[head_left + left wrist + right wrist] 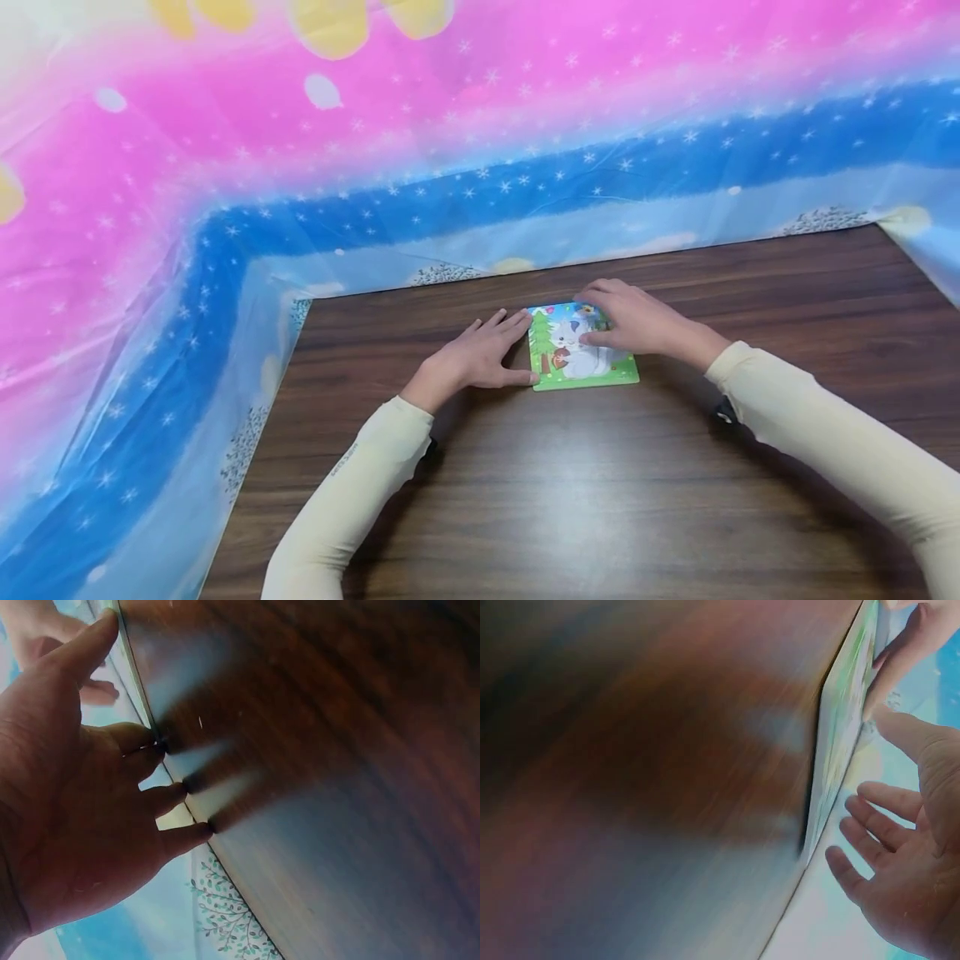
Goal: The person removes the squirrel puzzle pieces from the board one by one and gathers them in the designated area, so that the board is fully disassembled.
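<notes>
A flat, square picture board point(585, 381) lies on the brown wooden table, printed with a white cartoon animal, a green tree and grass. My left hand point(477, 356) rests at its left side, fingers spread, with thumb and fingertips right at the edge. In the left wrist view, the left hand point(75, 810) has its fingertips down at the table surface. Over the board's right part hovers my right hand point(633, 321), hiding the upper right corner. The right wrist view shows the right hand point(900, 862) with fingers apart and loosely bent, beside the thin board point(831, 750).
The wooden table point(570, 492) extends around the board on every side. Behind it and along its left hangs a pink and blue cloth point(465, 192) with snowflakes. Cream sleeves point(375, 467) cover both forearms.
</notes>
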The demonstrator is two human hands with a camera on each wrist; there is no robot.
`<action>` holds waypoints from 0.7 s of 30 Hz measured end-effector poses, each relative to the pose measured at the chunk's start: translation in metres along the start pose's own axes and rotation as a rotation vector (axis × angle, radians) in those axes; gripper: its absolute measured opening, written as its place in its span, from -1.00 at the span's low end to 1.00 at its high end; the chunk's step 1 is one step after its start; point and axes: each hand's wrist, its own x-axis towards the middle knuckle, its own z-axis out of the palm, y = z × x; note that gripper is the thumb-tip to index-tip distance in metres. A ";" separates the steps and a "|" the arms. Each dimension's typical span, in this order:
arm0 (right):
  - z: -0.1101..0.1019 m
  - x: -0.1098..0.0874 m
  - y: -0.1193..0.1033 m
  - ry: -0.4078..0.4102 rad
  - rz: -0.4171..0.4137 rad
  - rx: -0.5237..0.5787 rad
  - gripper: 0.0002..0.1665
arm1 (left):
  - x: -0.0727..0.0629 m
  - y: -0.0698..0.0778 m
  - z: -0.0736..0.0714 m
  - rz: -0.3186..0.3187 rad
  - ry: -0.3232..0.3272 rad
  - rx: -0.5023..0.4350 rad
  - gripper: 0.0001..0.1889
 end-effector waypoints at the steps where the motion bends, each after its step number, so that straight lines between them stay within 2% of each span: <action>1: 0.002 0.005 -0.002 -0.012 -0.004 0.006 -0.15 | 0.000 0.000 0.001 -0.004 0.004 0.004 0.07; 7: 0.011 0.027 -0.020 -0.064 -0.010 0.041 -0.16 | -0.002 0.002 0.004 -0.003 0.031 0.015 0.06; 17: 0.011 0.044 -0.033 -0.122 0.034 -0.050 -0.29 | 0.002 0.003 0.005 0.002 0.019 -0.016 0.07; 21: 0.010 0.051 -0.040 -0.151 0.080 -0.047 -0.31 | 0.001 0.003 0.004 0.002 0.010 -0.031 0.07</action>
